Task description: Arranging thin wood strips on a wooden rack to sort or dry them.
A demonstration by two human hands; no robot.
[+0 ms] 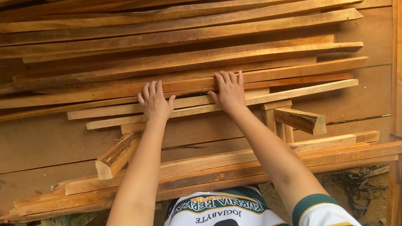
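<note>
Both hands, the left hand and right hand, are pressing spread and flat on the wooden slats at twelve o'clock, steadying the stack.

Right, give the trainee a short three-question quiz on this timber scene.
1. True or false: both hands lie flat on the stack of long slats.
2. Which piece lies nearest below the left hand? A) a short angled block B) a metal pipe C) a coiled hose
3. Fill in: the long slats run roughly ____ across the picture.

Key
1. True: the left hand and the right hand both press palm-down, fingers spread, on the slat stack, gripping nothing.
2. A: the short angled block lies just below the left wrist; another short block lies to the right of the right forearm.
3. Horizontally, like the lower slats nearer the person.
</note>
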